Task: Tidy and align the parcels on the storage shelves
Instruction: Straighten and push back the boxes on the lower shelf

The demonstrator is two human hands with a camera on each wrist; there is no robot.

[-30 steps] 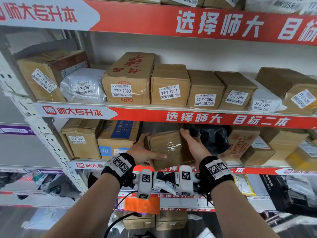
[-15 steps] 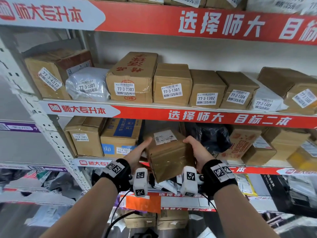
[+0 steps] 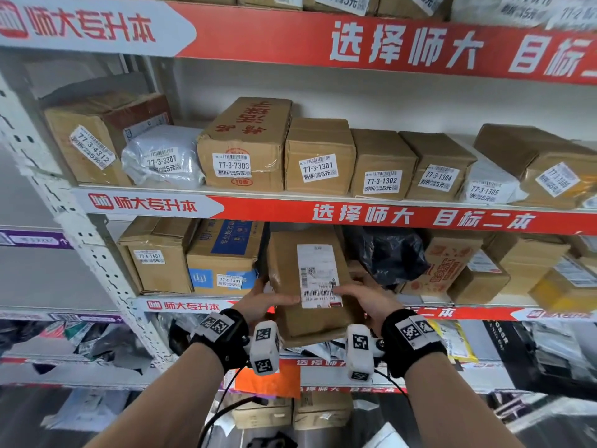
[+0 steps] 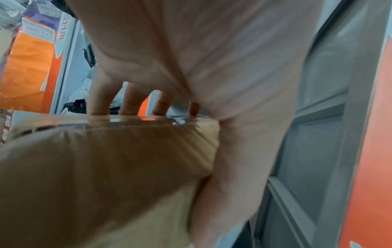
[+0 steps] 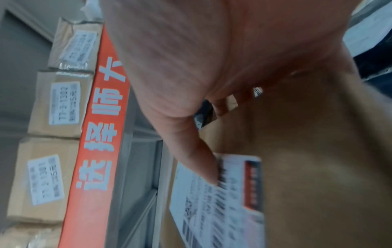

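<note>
A taped brown cardboard parcel (image 3: 290,305) with a white shipping label (image 3: 318,274) on its upper face is held in front of the second shelf's gap. My left hand (image 3: 261,300) grips its left side, thumb across the top; the fingers (image 4: 99,102) wrap its far edge in the left wrist view, over the parcel (image 4: 95,176). My right hand (image 3: 358,295) grips the right side, thumb (image 5: 197,161) lying on the label (image 5: 220,199). The parcel (image 5: 318,159) tilts, its near end hanging out past the shelf edge.
Left of the gap stand two boxes, 77-4-1401 (image 3: 158,257) and a blue-printed one (image 3: 223,257). A black bag (image 3: 391,253) and more boxes (image 3: 449,263) sit to the right. A row of labelled parcels (image 3: 318,156) fills the shelf above. Red shelf strips (image 3: 420,218) front each level.
The parcel has been turned over in both hands so its labelled face looks up, and its far end now points into the shelf gap. Both hands shifted grip to its sides.
</note>
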